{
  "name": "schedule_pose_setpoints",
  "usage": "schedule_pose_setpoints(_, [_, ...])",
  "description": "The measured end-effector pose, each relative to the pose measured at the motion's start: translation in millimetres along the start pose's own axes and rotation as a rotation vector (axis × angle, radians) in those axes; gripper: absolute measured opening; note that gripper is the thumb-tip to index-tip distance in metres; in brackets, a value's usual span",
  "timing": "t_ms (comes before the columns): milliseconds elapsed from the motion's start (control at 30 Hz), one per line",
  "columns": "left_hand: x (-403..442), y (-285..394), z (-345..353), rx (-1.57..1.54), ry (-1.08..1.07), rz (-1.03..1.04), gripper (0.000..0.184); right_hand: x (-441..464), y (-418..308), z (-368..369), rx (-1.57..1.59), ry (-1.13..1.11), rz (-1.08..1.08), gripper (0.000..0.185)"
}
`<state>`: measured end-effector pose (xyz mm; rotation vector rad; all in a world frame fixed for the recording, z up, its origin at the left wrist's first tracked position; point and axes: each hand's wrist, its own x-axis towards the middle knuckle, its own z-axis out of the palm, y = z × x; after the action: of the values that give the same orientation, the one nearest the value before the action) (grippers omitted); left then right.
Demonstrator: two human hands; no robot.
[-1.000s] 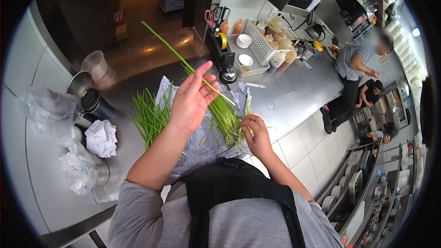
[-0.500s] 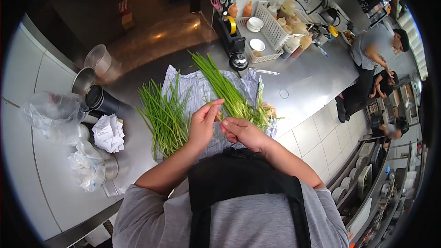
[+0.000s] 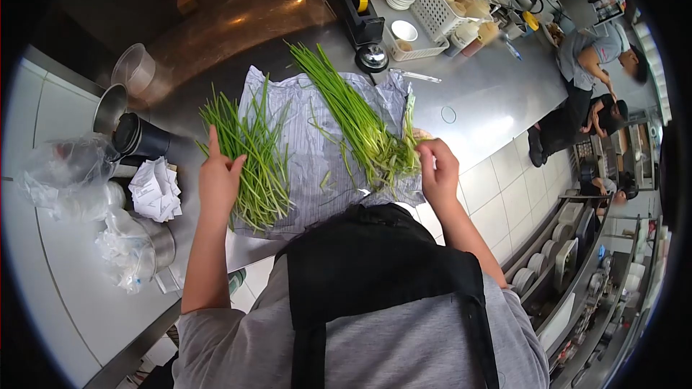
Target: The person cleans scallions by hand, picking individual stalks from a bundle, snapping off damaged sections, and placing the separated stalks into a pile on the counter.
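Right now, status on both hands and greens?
Left hand open, at edge of left pile. Right hand by pale ends of right pile, grip unclear. Scraps loose on sheet between.

Left hand (image 3: 220, 179)'s right by the smaller greens pile (image 3: 258, 166), cups (image 3: 143, 135) further out, all on the counter (image 3: 288, 57).

Two bunches of long, thin green chives lie on the crumpled gray striped cloth (image 3: 303, 184). The left bunch (image 3: 261, 181) fans loosely, its tips spilling past the cloth's left edge onto the metal counter (image 3: 479, 94). The right bunch (image 3: 344, 104) is denser and slants, dark green tips at the far left, pale ends at the near right among limp, tangled leaf scraps (image 3: 393, 162). A few loose pieces (image 3: 326, 179) lie between the bunches.
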<state>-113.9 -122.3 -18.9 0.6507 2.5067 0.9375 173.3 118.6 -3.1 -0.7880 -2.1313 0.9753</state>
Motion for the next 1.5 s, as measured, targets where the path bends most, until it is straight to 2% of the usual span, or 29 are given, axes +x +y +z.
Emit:
schedule_pose_setpoints(67, [1.8,-7.5,4.2,0.49,0.212,0.177,0.063,1.3,22.9,4.5,-0.551,-0.149,-0.144,0.013])
schedule_pose_setpoints(100, [4.1,-2.7,6.7,0.489,0.21,0.188,0.063,-6.2,31.2,4.8,-0.532,-0.17,-0.047,0.023])
schedule_pose_setpoints(167, [8.0,17.9,22.4,0.482,0.302,0.465,0.054,-9.9,21.5,3.5,-0.542,-0.158,-0.059,0.023])
schedule_pose_setpoints(233, [14.4,43.5,46.2,0.29,0.16,0.668,0.04,-13.5,16.0,6.9,-0.491,-0.156,-0.089,0.022])
schedule_pose_setpoints(300, [25.3,72.4,78.9,0.132,-0.022,0.682,0.026,-20.0,17.9,11.5,-0.489,-0.174,-0.084,0.022])
schedule_pose_setpoints(333, [38.3,75.3,93.1,0.123,-0.017,0.703,0.026,-23.5,19.1,13.6,-0.483,-0.199,-0.082,0.022])
schedule_pose_setpoints(400, [69.6,89.7,132.0,0.144,-0.027,0.947,0.023,-32.1,18.2,14.9,-0.401,-0.258,-0.024,0.023])
schedule_pose_setpoints(467, [96.4,95.0,152.5,0.259,0.072,1.105,0.021,-41.5,16.1,13.4,-0.428,-0.284,-0.124,0.02])
schedule_pose_setpoints(533, [114.2,97.7,159.4,0.33,0.039,1.132,0.019,-49.3,14.0,14.5,-0.272,-0.289,-0.111,0.015])
schedule_pose_setpoints(600, [116.3,105.6,148.9,0.338,-0.003,1.115,0.014,-53.8,10.6,11.5,-0.284,-0.392,-0.013,0.011])
schedule_pose_setpoints(733, [110.6,111.7,122.3,0.368,-0.024,1.168,0.012,-51.1,8.6,12.6,-0.345,-0.35,0.024,0.016])
schedule_pose_setpoints(833, [101.2,116.8,101.4,0.344,-0.012,1.198,0.013,-35.9,7.4,23.0,-0.326,-0.363,-0.026,0.018])
schedule_pose_setpoints(933, [82.1,131.5,81.0,0.272,-0.042,1.212,0.011,-5.6,-6.3,37.5,-0.262,-0.319,-0.09,0.027])
schedule_pose_setpoints(1000, [65.6,143.4,67.1,0.254,-0.054,1.249,0.012,11.1,-23.3,45.0,-0.14,-0.131,-0.16,0.04])
schedule_pose_setpoints(1033, [58.1,148.8,60.4,0.229,-0.062,1.285,0.013,15.6,-25.0,48.5,-0.112,-0.174,-0.117,0.046])
schedule_pose_setpoints(1167, [36.0,155.4,44.2,0.183,-0.075,1.372,0.02,15.4,-11.1,63.1,-0.014,-0.26,-0.091,0.037])
schedule_pose_setpoints(1300, [29.3,153.2,46.9,0.036,-0.024,1.341,0.021,8.4,2.9,73.1,0.052,-0.25,-0.131,0.027])
schedule_pose_setpoints(1367, [30.7,153.4,51.8,-0.023,-0.013,1.304,0.021,11.5,-18.3,62.3,0.179,-0.122,0.092,0.025])
schedule_pose_setpoints(1467, [27.3,151.3,55.1,-0.066,-0.076,1.273,0.019,13.3,-35.3,50.9,0.185,-0.005,0.121,0.029])
schedule_pose_setpoints(1500, [27.0,150.4,55.2,-0.059,-0.073,1.268,0.019,14.3,-35.5,49.0,0.223,-0.031,0.085,0.035])
